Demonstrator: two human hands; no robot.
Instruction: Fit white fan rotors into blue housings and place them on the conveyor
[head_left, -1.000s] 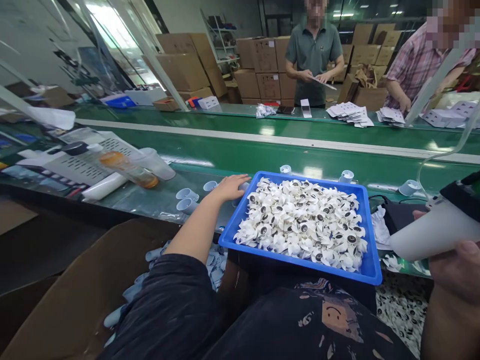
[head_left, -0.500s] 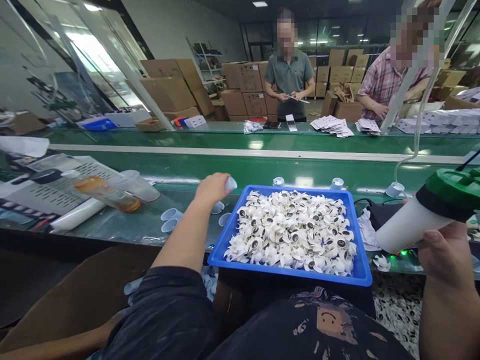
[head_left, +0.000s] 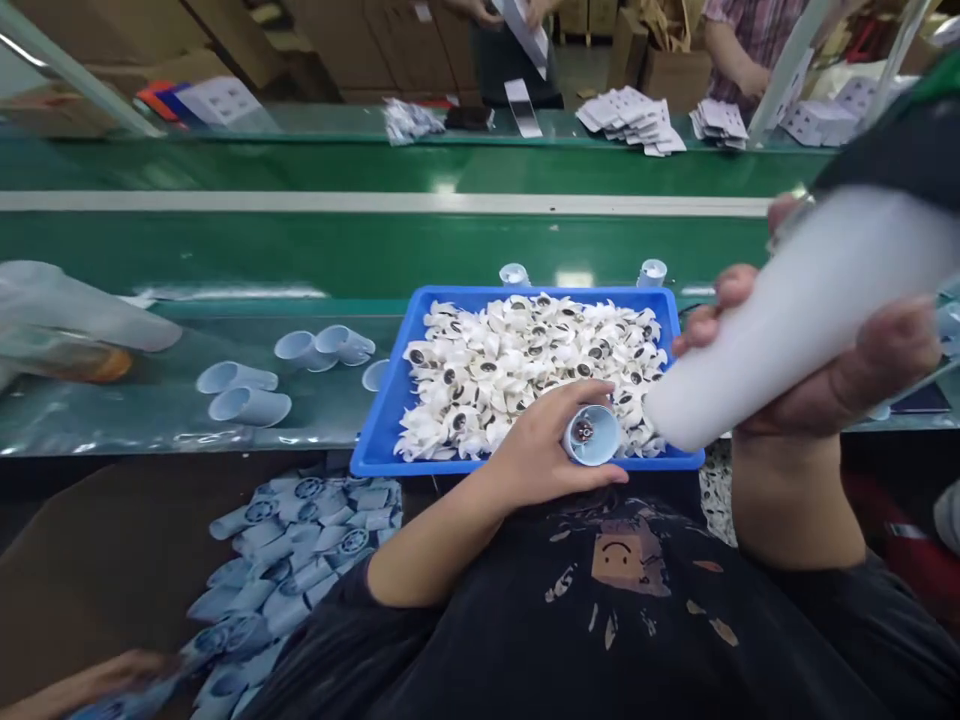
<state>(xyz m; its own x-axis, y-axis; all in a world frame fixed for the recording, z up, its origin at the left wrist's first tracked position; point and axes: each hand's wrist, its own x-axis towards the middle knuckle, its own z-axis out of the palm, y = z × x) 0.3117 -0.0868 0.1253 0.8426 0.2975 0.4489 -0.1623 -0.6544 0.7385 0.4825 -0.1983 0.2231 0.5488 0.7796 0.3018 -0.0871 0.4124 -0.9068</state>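
Note:
My left hand is closed around a small pale blue plastic cup, its open mouth facing me, over the near edge of the blue tray. The tray is heaped with several small white fan-shaped parts. My right hand grips a large white tool with a dark, green-topped body, its blunt white tip close to the cup. More pale blue cups lie on their sides on the green bench left of the tray.
A cardboard box holding several finished blue cups sits low on the left. Two cups stand behind the tray by the green conveyor belt. Across the belt, people handle stacks of white cards. A bottle lies at the far left.
My left hand lifted a blue cup off the bench left of the tray and brought it in front of me. My right hand swung the white tool in toward it. The view tipped downward.

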